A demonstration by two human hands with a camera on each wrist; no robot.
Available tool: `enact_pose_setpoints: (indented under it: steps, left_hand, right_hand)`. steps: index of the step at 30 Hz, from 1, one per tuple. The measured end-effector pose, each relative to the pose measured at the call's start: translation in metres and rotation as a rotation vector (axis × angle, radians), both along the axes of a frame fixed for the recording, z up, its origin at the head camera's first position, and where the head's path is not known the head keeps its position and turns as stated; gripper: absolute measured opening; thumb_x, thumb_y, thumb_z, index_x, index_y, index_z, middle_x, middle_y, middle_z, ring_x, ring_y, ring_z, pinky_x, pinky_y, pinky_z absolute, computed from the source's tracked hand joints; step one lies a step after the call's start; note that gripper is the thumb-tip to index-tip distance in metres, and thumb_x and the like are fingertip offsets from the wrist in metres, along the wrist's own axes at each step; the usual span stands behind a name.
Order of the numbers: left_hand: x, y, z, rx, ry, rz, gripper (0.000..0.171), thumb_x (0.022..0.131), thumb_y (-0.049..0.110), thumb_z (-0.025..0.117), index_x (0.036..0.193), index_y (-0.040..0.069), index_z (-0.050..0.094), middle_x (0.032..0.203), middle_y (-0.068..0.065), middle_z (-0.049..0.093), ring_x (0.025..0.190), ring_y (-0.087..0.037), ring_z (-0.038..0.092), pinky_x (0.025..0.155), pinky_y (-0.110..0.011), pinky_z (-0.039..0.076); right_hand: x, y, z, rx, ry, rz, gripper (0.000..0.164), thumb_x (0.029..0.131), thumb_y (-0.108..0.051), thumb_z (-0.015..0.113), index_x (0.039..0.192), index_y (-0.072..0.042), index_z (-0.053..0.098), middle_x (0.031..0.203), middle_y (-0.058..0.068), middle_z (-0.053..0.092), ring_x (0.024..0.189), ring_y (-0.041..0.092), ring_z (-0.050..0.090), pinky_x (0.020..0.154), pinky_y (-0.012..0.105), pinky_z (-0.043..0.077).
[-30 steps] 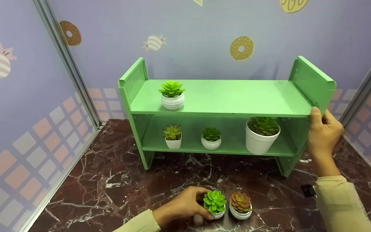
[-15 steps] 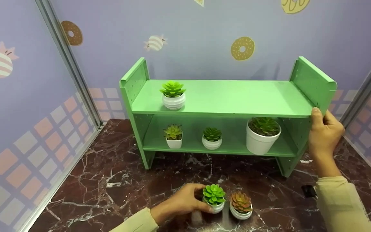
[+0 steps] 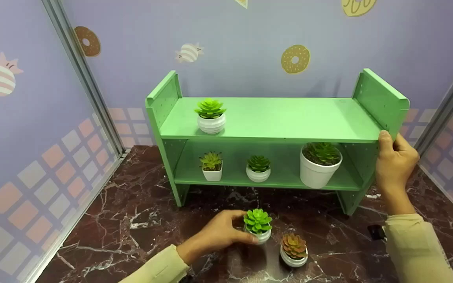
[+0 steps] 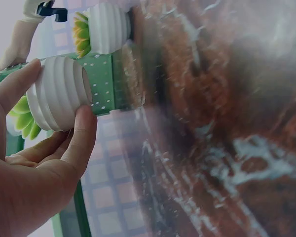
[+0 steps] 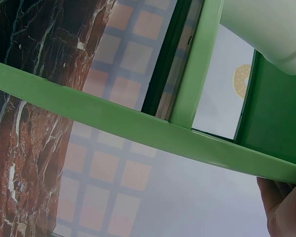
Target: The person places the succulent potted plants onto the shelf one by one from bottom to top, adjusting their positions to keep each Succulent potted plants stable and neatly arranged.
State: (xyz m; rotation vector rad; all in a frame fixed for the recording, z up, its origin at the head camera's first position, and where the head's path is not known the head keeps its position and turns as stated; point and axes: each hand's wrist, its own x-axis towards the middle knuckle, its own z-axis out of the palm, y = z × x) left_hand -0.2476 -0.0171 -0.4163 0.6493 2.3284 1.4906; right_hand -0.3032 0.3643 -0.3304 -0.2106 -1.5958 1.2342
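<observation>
Between thumb and fingers, my left hand (image 3: 222, 232) pinches the ribbed white pot of a bright green potted succulent (image 3: 258, 226). In the left wrist view the underside of that pot (image 4: 59, 94) shows, raised off the marble tabletop. To its right stands a reddish-brown potted succulent (image 3: 294, 250) in a similar white pot. My right hand (image 3: 397, 167) grips the right side panel of a green two-tier shelf (image 3: 273, 118), thumb on the front edge at the upper board. In the right wrist view, part of the right hand (image 5: 286, 210) appears beside the green panel edge.
On the upper board sits a light green potted succulent (image 3: 210, 116). The lower board carries a square-potted succulent (image 3: 212, 167), a small dark green one (image 3: 258, 169) and a larger white pot (image 3: 319, 169). Patterned walls (image 3: 242, 47) enclose the marble tabletop (image 3: 140, 236).
My left hand has lifted the bright green succulent and moved it forward toward the shelf, away from the reddish-brown one. The right hand keeps its place on the shelf.
</observation>
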Motion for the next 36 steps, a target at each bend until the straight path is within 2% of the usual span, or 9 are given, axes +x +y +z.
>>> enact_pose_setpoints:
  steps: [4,8,12,17,22,27,30,33,36]
  left_hand:
    - [0.0,-0.003,0.007,0.048,-0.041,0.024,0.059,0.06,0.033,0.085,0.113,0.02,0.063,0.104,0.008,0.061,0.1,-0.013,0.054,0.096,-0.042,0.035]
    - [0.0,-0.005,0.012,0.038,-0.003,0.034,0.061,0.06,0.034,0.084,0.115,0.019,0.062,0.106,0.008,0.061,0.102,-0.014,0.053,0.096,-0.042,0.035]
    - [0.001,-0.006,0.015,0.043,0.025,0.03,0.057,0.062,0.033,0.084,0.113,0.019,0.063,0.105,0.009,0.061,0.101,-0.014,0.054,0.095,-0.041,0.036]
    - [0.002,-0.004,0.02,0.073,0.015,0.027,0.058,0.063,0.029,0.084,0.115,0.017,0.062,0.105,0.007,0.062,0.099,-0.014,0.055,0.093,-0.038,0.039]
    - [0.002,-0.002,0.032,0.032,0.052,0.048,0.062,0.064,0.026,0.083,0.119,0.013,0.059,0.111,0.005,0.06,0.107,-0.016,0.051,0.097,-0.04,0.035]
    - [0.002,-0.002,0.04,-0.015,0.09,0.065,0.066,0.062,0.035,0.083,0.12,0.014,0.059,0.118,0.004,0.057,0.113,-0.018,0.047,0.1,-0.043,0.03]
    - [0.0,-0.003,0.041,0.003,0.071,0.06,0.067,0.061,0.038,0.083,0.119,0.016,0.06,0.113,0.003,0.059,0.106,-0.018,0.052,0.095,-0.042,0.037]
    - [0.0,-0.002,0.045,0.043,0.034,0.056,0.066,0.062,0.036,0.083,0.12,0.014,0.059,0.103,0.003,0.063,0.091,-0.017,0.059,0.082,-0.035,0.047]
    - [-0.001,-0.001,0.049,0.087,-0.003,0.05,0.066,0.062,0.032,0.084,0.12,0.013,0.058,0.097,0.001,0.065,0.082,-0.017,0.062,0.071,-0.032,0.051]
  right_hand:
    - [0.0,0.0,0.0,0.004,0.011,0.001,0.023,0.086,-0.021,0.064,0.075,-0.002,0.071,0.053,0.001,0.046,0.049,0.009,0.035,0.045,0.022,0.026]
    - [0.0,0.0,-0.001,-0.001,0.014,0.003,0.02,0.086,-0.019,0.063,0.083,-0.002,0.073,0.058,-0.001,0.052,0.052,0.009,0.038,0.047,0.022,0.028]
    - [0.002,-0.003,0.001,0.002,0.012,0.004,0.021,0.086,-0.018,0.063,0.082,0.001,0.072,0.057,-0.002,0.051,0.052,0.008,0.038,0.047,0.022,0.028]
    - [0.014,-0.017,0.013,-0.01,0.017,0.01,0.022,0.086,-0.015,0.062,0.082,0.004,0.071,0.055,-0.004,0.049,0.051,0.007,0.037,0.048,0.021,0.028]
    - [0.02,-0.022,0.018,-0.015,0.022,0.013,0.021,0.086,-0.015,0.062,0.086,0.003,0.071,0.058,-0.006,0.051,0.053,0.007,0.038,0.049,0.021,0.028]
    - [0.018,-0.019,0.016,-0.014,0.02,0.017,0.022,0.086,-0.016,0.062,0.084,0.003,0.071,0.057,-0.005,0.05,0.053,0.008,0.038,0.049,0.021,0.028]
    - [0.018,-0.018,0.015,-0.007,0.017,0.023,0.022,0.087,-0.016,0.062,0.081,0.003,0.071,0.054,-0.003,0.048,0.05,0.007,0.036,0.047,0.021,0.028]
    - [0.018,-0.019,0.016,-0.004,0.015,0.024,0.022,0.087,-0.015,0.061,0.081,0.004,0.071,0.052,-0.003,0.046,0.048,0.007,0.035,0.045,0.021,0.027]
    - [0.019,-0.021,0.016,-0.006,0.015,0.014,0.022,0.086,-0.016,0.062,0.085,0.004,0.071,0.054,-0.004,0.048,0.05,0.006,0.036,0.046,0.02,0.027]
